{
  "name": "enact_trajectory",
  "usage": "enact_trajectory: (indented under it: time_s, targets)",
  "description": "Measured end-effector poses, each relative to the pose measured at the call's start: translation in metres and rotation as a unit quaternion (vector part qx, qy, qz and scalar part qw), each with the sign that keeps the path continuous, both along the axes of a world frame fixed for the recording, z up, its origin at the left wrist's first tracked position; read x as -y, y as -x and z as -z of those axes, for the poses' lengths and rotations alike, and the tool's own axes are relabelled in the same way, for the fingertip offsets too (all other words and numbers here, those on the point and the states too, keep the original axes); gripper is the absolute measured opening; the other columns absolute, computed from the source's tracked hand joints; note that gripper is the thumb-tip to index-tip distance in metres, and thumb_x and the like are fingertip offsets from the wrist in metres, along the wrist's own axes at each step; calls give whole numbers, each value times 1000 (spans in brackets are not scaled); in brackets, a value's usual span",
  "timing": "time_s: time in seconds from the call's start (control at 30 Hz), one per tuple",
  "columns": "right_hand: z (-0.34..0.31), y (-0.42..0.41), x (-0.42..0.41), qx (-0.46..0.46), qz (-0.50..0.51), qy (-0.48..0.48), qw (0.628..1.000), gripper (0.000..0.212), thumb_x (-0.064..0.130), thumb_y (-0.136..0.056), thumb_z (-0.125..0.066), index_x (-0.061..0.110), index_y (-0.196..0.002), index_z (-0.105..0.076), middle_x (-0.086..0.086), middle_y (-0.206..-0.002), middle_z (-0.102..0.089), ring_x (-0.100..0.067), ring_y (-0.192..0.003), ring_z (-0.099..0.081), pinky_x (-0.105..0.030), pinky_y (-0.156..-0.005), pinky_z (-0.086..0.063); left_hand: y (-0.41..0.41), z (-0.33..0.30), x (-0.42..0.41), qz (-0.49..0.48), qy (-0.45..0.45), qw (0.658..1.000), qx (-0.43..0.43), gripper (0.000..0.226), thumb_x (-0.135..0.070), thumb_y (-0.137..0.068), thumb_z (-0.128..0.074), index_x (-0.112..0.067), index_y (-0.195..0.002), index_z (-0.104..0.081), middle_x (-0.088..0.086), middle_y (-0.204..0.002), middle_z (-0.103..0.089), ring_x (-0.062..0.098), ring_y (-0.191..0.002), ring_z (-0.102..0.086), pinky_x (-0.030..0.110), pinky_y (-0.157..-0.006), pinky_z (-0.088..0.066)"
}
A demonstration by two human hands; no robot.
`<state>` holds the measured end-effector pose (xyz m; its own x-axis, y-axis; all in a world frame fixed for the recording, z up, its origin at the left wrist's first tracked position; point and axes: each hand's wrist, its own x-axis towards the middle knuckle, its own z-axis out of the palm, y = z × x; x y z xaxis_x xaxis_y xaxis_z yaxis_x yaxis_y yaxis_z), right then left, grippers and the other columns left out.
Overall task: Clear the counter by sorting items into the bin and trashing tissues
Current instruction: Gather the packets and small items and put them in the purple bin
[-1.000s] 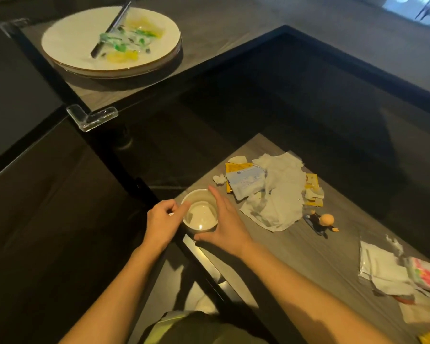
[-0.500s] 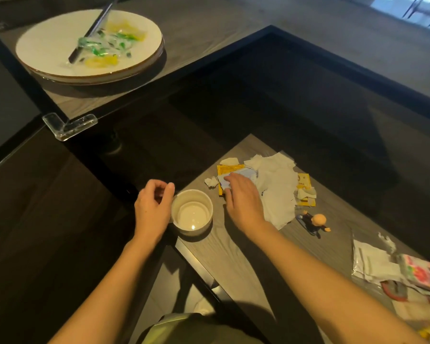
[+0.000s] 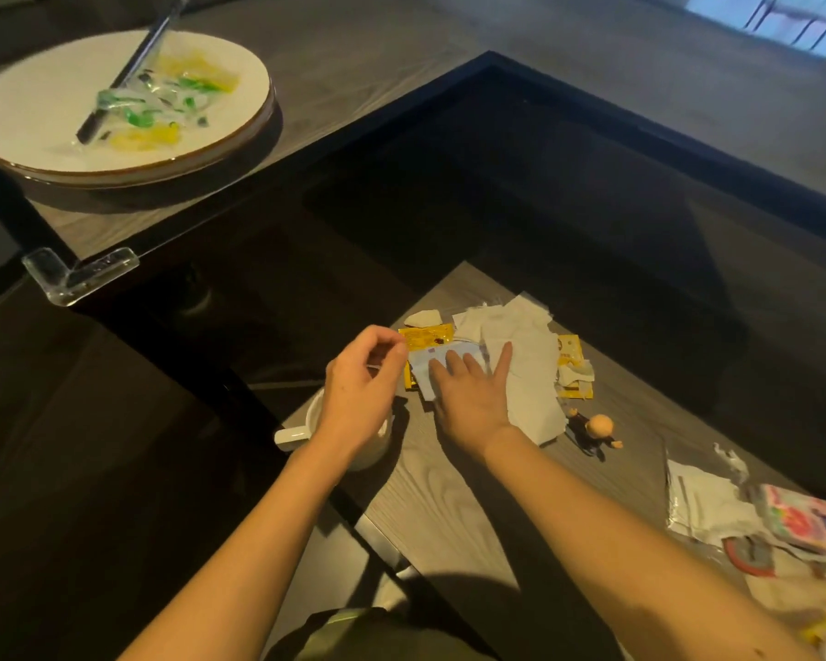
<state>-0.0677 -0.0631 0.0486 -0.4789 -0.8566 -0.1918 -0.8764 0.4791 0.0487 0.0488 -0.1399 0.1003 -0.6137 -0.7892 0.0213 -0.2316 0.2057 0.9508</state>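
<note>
A pile of white tissues (image 3: 528,369) lies on the wooden counter (image 3: 454,508), over two yellow packets (image 3: 425,335) and a pale blue packet (image 3: 420,369). My right hand (image 3: 473,398) lies flat on the blue packet and the tissue edge, fingers spread. My left hand (image 3: 358,393) hovers over a white cup (image 3: 296,436), fingers curled and pinched by the yellow packet's left end. I cannot tell if it holds a scrap. The cup's handle pokes out to the left at the counter's edge; the rest is mostly hidden.
A small orange-headed figurine (image 3: 597,429) lies right of the tissues. A clear bag with white paper (image 3: 702,508) and a pink packet (image 3: 802,517) sit at the right. A white plate (image 3: 29,107) with wrappers and a dark utensil stands far left, near a clear corner guard (image 3: 77,274).
Both hands have let go of the cup. The right hand moved up onto the blue packet and spread flat. The left hand rose over the cup toward the yellow packet.
</note>
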Motion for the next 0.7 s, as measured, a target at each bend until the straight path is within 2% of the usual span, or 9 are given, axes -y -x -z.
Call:
enact_trajectory:
  time_s: [0.13, 0.23, 0.3, 0.37, 0.43, 0.5, 0.53, 0.6, 0.7]
  targets:
    - [-26, 5, -15, 57, 35, 173, 983, 36, 25, -98, -40, 23, -134, -47, -1, -144, -47, -20, -142, -30, -61, -110, 16, 6, 3, -7, 42, -27, 999, -10, 16, -11, -90, -53, -20, -102, -60, -2, -96, -62, 3, -87, -59, 4, -69, -46]
    - [-46, 8, -23, 115, 122, 351, 921, 24, 26, -99, -38, 21, -101, -62, 1, -110, -68, -17, -118, -55, -50, -115, 13, 10, 0, -9, 57, -63, 996, -27, 25, -10, -90, -53, -22, -111, -58, -5, -110, -61, 4, -102, -58, 7, -72, -49]
    - [-57, 9, -28, 188, 177, 404, 878, 24, 28, -99, -39, 20, -82, -55, 1, -92, -68, -16, -104, -61, -35, -120, 6, 12, -5, -9, 47, -91, 994, -34, 36, -13, -89, -55, -23, -123, -51, -14, -114, -56, 0, -106, -55, 3, -68, -48]
    - [-67, 10, -32, 303, 202, 452, 814, 22, 26, -97, -44, 21, -77, -52, 9, -85, -66, -6, -93, -63, -19, -112, -19, 14, -10, -8, 50, -118, 991, -30, 49, -20, -87, -59, -26, -132, -42, -23, -114, -49, -6, -103, -50, 3, -65, -47]
    - [-75, 12, -34, 397, 212, 483, 751, 17, 21, -96, -48, 14, -83, -57, 14, -77, -64, 4, -76, -65, -26, -91, -44, 16, -15, -7, 75, -183, 980, -34, 52, -26, -84, -61, -30, -131, -40, -24, -111, -50, -7, -100, -52, 7, -66, -48]
    - [-81, 14, -32, 460, 236, 481, 708, 14, 19, -95, -50, 9, -94, -59, 8, -84, -65, 5, -72, -67, -20, -70, -55, 17, -16, -5, 106, -258, 960, -23, 40, -29, -84, -60, -29, -122, -47, -15, -110, -60, 0, -95, -61, 14, -70, -54]
    - [-82, 15, -31, 483, 252, 470, 694, 12, 19, -95, -50, 11, -94, -59, 5, -87, -66, 2, -73, -68, -17, -66, -56, 18, -16, -4, 120, -276, 954, -2, 33, -29, -85, -60, -28, -116, -51, -8, -111, -64, 5, -94, -65, 20, -75, -56]
    - [-80, 16, -26, 536, 293, 446, 654, 13, 23, -95, -50, 18, -89, -60, 3, -87, -68, -6, -75, -69, -22, -70, -57, 16, -14, -2, 139, -289, 947, 37, 25, -26, -84, -62, -25, -108, -57, 1, -110, -68, 14, -95, -69, 34, -85, -57]
    - [-69, 19, -13, 603, 365, 431, 563, 20, 30, -98, -43, 21, -91, -60, 2, -86, -69, -13, -77, -69, -27, -68, -58, 9, -9, -1, 125, -311, 942, 31, 18, -22, -83, -64, -24, -101, -59, 2, -101, -71, 15, -86, -72, 32, -75, -59]
